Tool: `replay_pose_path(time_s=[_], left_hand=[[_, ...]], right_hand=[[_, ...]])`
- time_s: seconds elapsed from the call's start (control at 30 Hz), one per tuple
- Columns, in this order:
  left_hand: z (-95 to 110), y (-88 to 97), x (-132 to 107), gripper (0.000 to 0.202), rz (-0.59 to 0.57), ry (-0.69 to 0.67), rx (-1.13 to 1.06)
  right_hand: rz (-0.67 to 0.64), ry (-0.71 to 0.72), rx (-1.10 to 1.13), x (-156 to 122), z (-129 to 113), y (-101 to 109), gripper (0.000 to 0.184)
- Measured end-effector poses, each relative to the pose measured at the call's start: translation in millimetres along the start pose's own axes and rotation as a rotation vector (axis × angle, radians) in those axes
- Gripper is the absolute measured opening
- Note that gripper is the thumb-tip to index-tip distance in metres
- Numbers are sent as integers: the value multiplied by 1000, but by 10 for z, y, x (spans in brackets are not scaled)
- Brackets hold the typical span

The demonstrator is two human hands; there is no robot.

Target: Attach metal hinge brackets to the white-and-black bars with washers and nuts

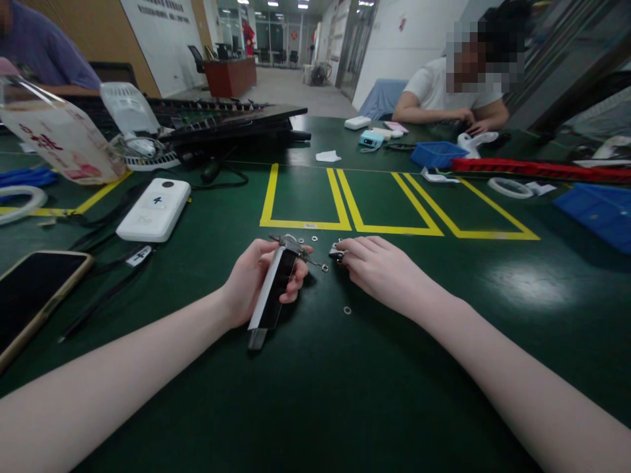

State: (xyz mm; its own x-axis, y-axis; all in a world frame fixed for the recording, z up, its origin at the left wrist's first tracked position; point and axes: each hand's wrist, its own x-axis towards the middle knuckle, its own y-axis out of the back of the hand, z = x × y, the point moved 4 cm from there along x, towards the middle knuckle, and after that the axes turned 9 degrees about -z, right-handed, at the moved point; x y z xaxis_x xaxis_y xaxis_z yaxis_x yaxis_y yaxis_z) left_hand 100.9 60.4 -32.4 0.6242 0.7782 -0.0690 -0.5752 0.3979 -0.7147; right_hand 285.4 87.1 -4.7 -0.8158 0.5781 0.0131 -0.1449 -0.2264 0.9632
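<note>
My left hand [261, 279] is closed around a long black-and-silver handle-like part [275, 289], tilted with its lower end toward me. At its upper end sits a small metal mechanism [292, 245], partly covered by my fingers. To the right, my right hand [377, 266] pinches a small metal-and-black piece [336, 252] at the tabletop; its exact kind is too small to tell. Between the hands lies a small ring [325, 268]. Another washer-like ring [348, 310] rests nearer to me, and a further small ring [314, 238] lies just beyond the hands.
Yellow tape [305, 225] marks rectangles on the green table [315, 401]. On the left are a white power bank [154, 210], a phone [37, 289] and a bottle [59, 135]. Blue bins [599, 213] stand at right. Another person [451, 98] sits across the table.
</note>
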Motion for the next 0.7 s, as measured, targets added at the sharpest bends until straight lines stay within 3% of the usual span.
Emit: replay_pose_path(time_s=[0.4,0.53,0.7], left_hand=[[-3,-25,-3,33,44,-9,-2],[2,-45,-11,33,40,-11,24],[-21,-53,0,31,82,14,79]], right_hand=[[-118,-198,578,-25,187,-28,4],[-101,-151,678,-13,142,-8,5],[-15,-79,660,-4,91,170,6]])
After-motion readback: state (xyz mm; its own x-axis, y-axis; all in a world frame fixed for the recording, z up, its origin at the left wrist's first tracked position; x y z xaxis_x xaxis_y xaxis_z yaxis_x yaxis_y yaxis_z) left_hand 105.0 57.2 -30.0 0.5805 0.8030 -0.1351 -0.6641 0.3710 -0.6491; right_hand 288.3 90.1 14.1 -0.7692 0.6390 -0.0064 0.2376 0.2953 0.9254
